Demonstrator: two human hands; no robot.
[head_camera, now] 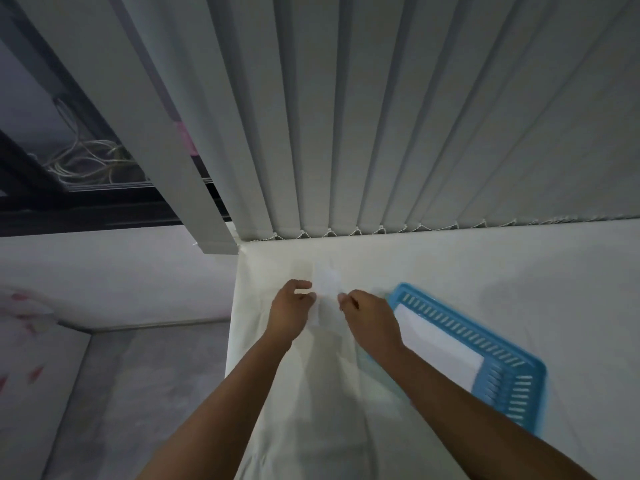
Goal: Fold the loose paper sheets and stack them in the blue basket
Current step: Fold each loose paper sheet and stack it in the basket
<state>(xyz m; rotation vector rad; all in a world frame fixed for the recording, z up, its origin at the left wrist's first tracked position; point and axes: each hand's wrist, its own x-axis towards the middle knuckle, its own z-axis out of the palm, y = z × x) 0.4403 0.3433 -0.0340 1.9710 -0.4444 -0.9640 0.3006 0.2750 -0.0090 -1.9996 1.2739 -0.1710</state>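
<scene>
A small white paper sheet (327, 292) lies on the cream tablecloth (485, 271) near the table's far left corner. My left hand (292, 306) pinches its left edge and my right hand (363, 310) pinches its right edge. The sheet is blurred, so its folds are hard to read. The blue basket (519, 368) lies to the right of my right forearm, set at an angle, with white paper (436, 351) lying flat inside it.
Grey vertical blinds (381, 133) hang right behind the table's far edge. The table's left edge (232, 334) drops to a grey floor. A dark window frame with loose cables (86, 161) is at the upper left.
</scene>
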